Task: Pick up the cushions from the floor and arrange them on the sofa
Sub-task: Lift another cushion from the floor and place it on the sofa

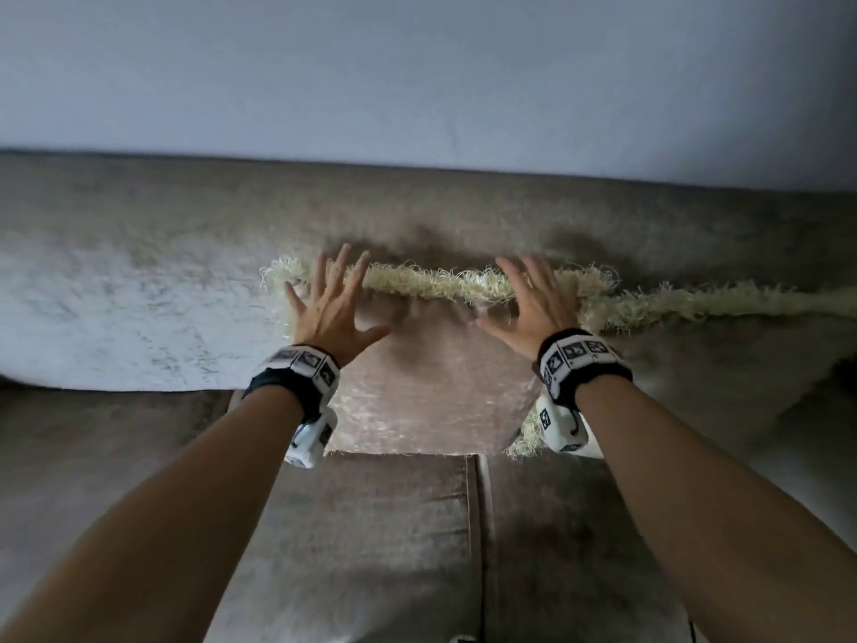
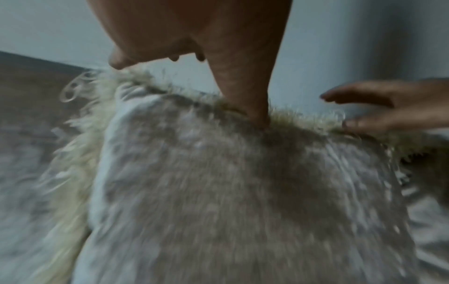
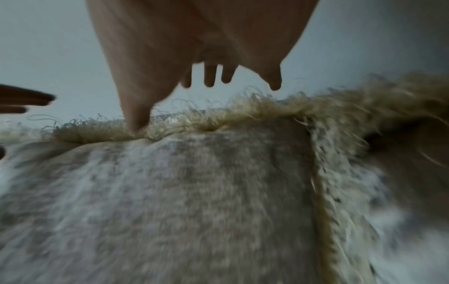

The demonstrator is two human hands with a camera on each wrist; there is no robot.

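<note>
A beige velvet cushion (image 1: 426,382) with a cream fringe stands on the sofa seat, leaning against the backrest (image 1: 139,215). My left hand (image 1: 331,301) lies near its upper left corner with fingers spread and straight. My right hand (image 1: 533,301) lies near its upper right corner, also spread flat. In the left wrist view the thumb (image 2: 252,107) touches the fringed top edge of the cushion (image 2: 218,192). In the right wrist view the thumb (image 3: 136,115) touches the same fringe of the cushion (image 3: 194,192). A second fringed cushion (image 1: 723,364) leans to the right, overlapped at its corner.
A pale cushion or backrest pad (image 1: 116,317) lies against the sofa back on the left. The brown seat cushions (image 1: 371,540) meet at a seam below my hands. A plain light wall (image 1: 417,62) rises behind the sofa.
</note>
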